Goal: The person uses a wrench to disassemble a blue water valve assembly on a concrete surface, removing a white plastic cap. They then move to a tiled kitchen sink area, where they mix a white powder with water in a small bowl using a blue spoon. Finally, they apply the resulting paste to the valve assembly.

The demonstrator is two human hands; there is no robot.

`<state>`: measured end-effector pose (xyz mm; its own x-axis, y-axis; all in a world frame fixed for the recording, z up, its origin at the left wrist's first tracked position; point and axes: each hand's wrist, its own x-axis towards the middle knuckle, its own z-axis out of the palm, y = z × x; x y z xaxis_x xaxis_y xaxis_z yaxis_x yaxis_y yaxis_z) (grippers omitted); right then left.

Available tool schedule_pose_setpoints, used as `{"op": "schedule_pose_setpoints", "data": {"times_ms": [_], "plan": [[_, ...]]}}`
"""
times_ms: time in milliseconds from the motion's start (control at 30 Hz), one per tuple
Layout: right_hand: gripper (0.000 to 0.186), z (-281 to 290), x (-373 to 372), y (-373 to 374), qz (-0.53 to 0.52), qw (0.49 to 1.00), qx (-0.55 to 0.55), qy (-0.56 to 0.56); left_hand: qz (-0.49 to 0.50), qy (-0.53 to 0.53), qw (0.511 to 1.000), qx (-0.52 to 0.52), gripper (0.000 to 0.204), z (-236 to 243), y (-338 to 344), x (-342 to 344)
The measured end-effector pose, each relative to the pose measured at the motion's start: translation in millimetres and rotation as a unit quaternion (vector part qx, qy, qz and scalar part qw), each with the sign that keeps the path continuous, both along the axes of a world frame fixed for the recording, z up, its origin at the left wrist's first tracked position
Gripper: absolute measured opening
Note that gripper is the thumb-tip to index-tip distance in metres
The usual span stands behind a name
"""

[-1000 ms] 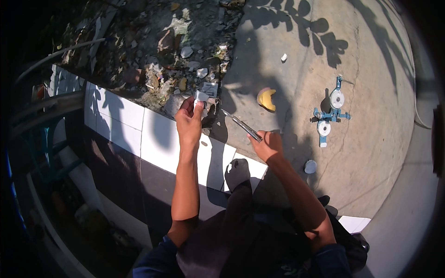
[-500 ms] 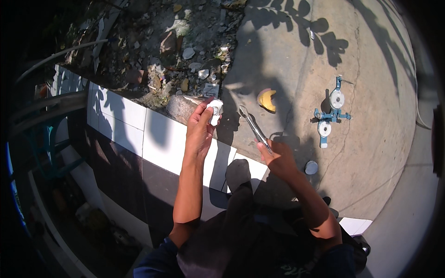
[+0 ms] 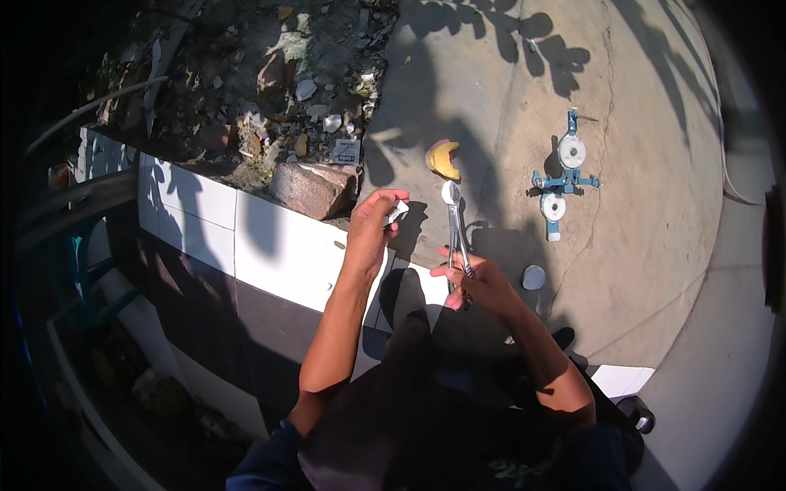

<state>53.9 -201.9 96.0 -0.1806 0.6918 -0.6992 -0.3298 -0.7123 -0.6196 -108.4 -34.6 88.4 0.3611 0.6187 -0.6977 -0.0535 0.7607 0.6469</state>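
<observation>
Pliers (image 3: 454, 221) showed in the head view, over the concrete floor (image 3: 647, 270) near its left edge; the right hand (image 3: 485, 291) had its fingers loosely curled round the slim, shiny handles. They looked stiff, moderately heavy and perhaps slippery, best taken low on both handles. A rounded white lump (image 3: 451, 192) showed at their tip; whether it was gripped, I could not tell. Near the edge of the white-tiled ledge (image 3: 282, 254), the left hand (image 3: 370, 225) pinched a white chunk (image 3: 396, 213) between nearly closed fingers; it seemed light, chalky and brittle, better held by its broad faces. Beyond lay a curved yellow crescent (image 3: 443, 160); well in from the floor's right edge, a blue jointed articulator (image 3: 561, 182) with white discs (image 3: 572, 144).
</observation>
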Motion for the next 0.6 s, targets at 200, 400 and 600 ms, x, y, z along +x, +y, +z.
{"op": "schedule_pose_setpoints", "data": {"times_ms": [200, 400, 600], "plan": [[0.044, -4.5, -6.8, -12.2, -0.086, 0.993, -0.021, 0.075, -0.279, 0.181, 0.931, 0.152, 0.031, -29.7, -61.7, -10.9], [0.035, -4.1, 3.8, -18.4, -0.151, 0.988, -0.013, -0.002, -0.380, 0.063, 0.907, 0.170, 0.022, -18.4, -99.6, -3.7], [0.042, -4.4, 10.9, -26.1, -0.261, 0.958, -0.060, 0.102, -0.391, 0.050, 0.900, 0.188, 0.008, -10.4, -116.9, 17.7]]}}
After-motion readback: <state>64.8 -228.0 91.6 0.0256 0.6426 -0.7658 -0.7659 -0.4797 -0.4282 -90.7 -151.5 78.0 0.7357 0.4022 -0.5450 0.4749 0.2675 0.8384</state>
